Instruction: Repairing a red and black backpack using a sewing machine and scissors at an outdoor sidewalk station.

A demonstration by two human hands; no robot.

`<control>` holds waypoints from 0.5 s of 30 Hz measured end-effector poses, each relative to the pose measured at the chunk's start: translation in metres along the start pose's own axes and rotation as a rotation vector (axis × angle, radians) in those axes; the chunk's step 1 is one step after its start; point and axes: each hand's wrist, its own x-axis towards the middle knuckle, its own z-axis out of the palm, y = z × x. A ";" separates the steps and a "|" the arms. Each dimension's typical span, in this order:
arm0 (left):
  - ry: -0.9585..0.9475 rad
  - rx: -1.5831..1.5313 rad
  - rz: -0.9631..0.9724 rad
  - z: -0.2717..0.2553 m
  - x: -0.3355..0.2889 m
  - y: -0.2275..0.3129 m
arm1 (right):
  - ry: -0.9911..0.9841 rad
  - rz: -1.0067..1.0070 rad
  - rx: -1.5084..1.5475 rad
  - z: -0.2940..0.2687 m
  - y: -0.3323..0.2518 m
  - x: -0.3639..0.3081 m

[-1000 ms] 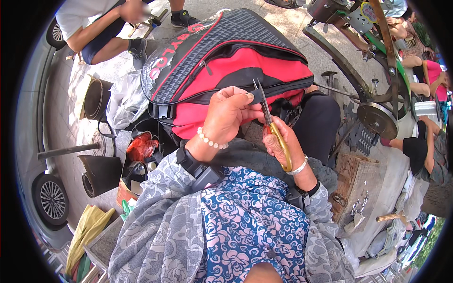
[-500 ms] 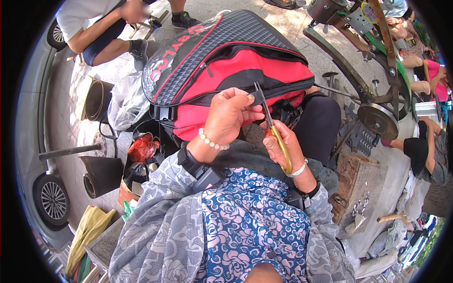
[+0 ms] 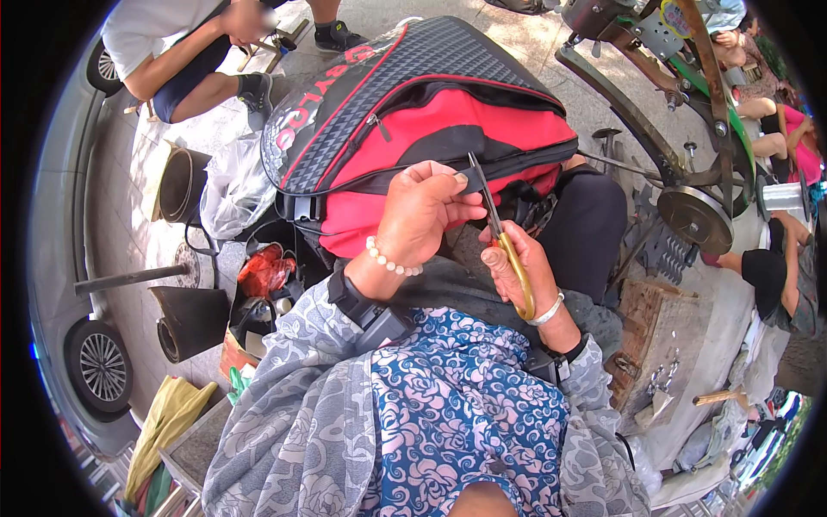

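Note:
My left hand (image 3: 420, 207) pinches a small dark, flat piece (image 3: 469, 182) between thumb and fingers, in front of the bag. In my right hand (image 3: 527, 265) is a pair of scissors (image 3: 518, 276) with brass-yellow handles, its blades pointing up and away from me. The blades lie right beside the dark piece; whether they are cutting into it I cannot tell. Behind both hands stands a large red and black bag (image 3: 448, 116), with a zipper pull on its front. My fingers partly hide its lower edge.
At the right is a metal machine (image 3: 696, 215) with a round wheel, near a wooden box (image 3: 650, 332). Rolled dark sheets (image 3: 185, 323) and a clear plastic bag (image 3: 233, 189) are at the left. A person (image 3: 185, 69) sits at the far left; a car (image 3: 73, 258) borders that side.
The whole view has shifted slightly. Both hands stay almost in place on the dark piece and the scissors. A red bit beside my right thumb no longer shows.

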 end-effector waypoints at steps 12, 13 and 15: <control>-0.053 -0.108 -0.008 -0.006 -0.003 0.002 | -0.014 0.052 0.349 -0.010 -0.006 -0.003; -0.052 -0.095 -0.011 -0.007 -0.002 0.004 | -0.030 -0.058 0.395 -0.016 -0.012 -0.007; -0.062 -0.093 -0.002 -0.009 -0.003 0.004 | -0.044 -0.208 0.433 -0.029 -0.019 -0.021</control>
